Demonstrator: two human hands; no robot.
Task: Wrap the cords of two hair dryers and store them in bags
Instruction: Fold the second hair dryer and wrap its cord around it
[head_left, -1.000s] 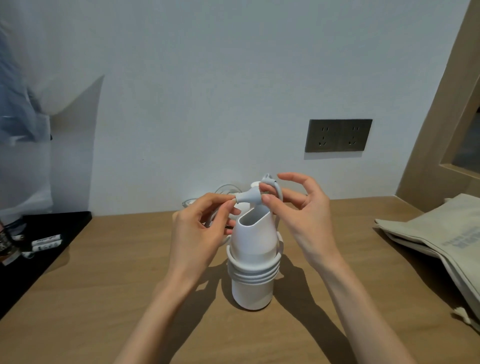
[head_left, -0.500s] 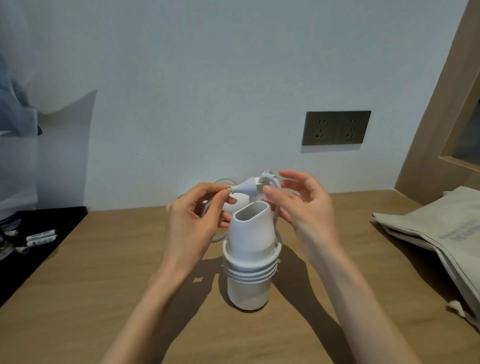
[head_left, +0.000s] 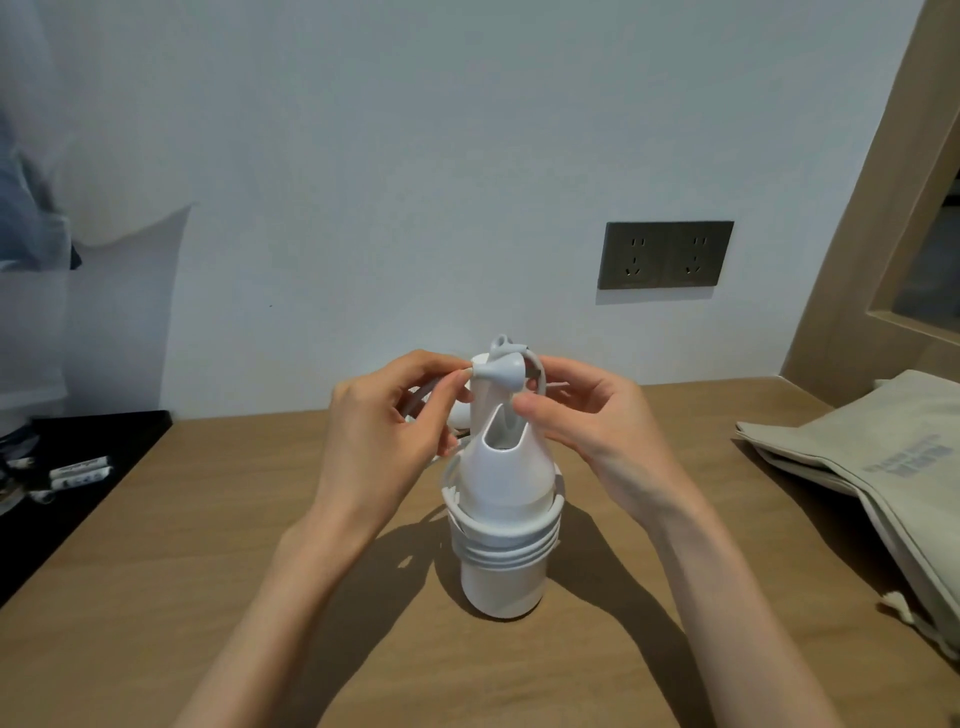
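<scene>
Hair dryer (head_left: 501, 582): white, stands upright on the wooden table (head_left: 156, 597), nozzle up.
Cord (head_left: 506, 545): wound in several coils round the body.
Left hand (head_left: 384, 441): thumb and forefinger pinch the narrow tip of the grey strap (head_left: 501, 371) above the nozzle.
Right hand (head_left: 597, 436): fingers curled, apparently pinching the cord's loop beside the strap.
Bags (head_left: 883, 457): flat on the table, far right.

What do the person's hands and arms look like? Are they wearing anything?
They are bare. The left hand and the right hand have no gloves, rings or bracelets showing. The forearms are bare too, with no sleeves or watch in sight.
</scene>
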